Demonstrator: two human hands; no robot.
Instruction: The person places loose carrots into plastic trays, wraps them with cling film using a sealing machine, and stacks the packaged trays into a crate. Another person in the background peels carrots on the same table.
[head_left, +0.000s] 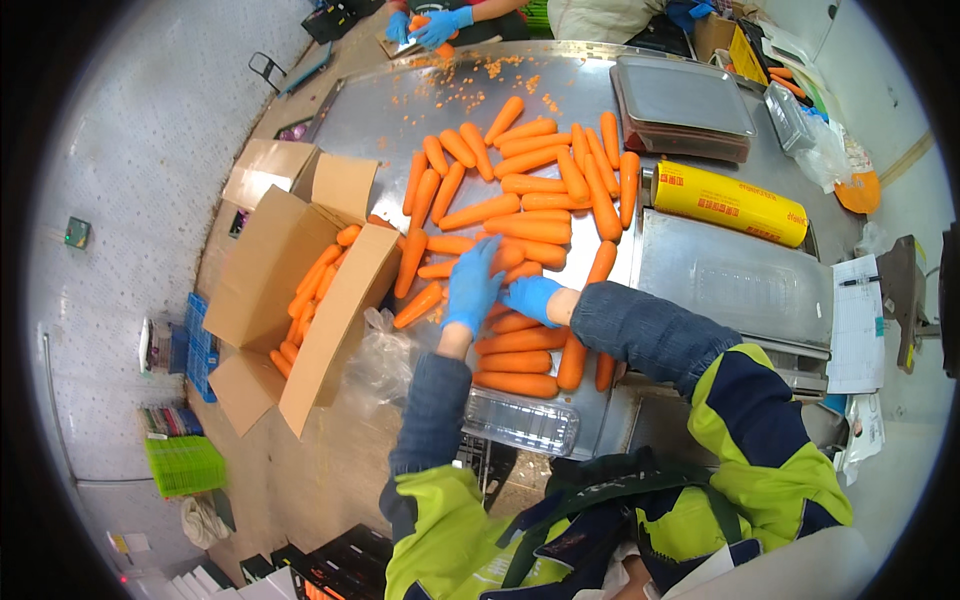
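Note:
My left hand (474, 286), in a blue glove, is over the carrots on the steel table. A carrot (508, 259) lies between its fingers and thumb. My right hand (532, 298), also gloved in blue, is close beside it, its fingers curled down among the carrots; what they hold is hidden. Below the hands, several carrots (517, 361) lie side by side, reaching the rim of a clear plastic tray (521, 421) at the table's near edge. More carrots (529, 157) are spread loosely farther up the table.
An open cardboard box (259, 270) of carrots (311, 289) stands left, beside a clear plastic bag (379, 360). Right are a yellow film roll (727, 204), a wrapping machine's metal plate (735, 277) and a scale (686, 97). Across the table (367, 97), another person's gloved hands (435, 28) hold a carrot above peelings.

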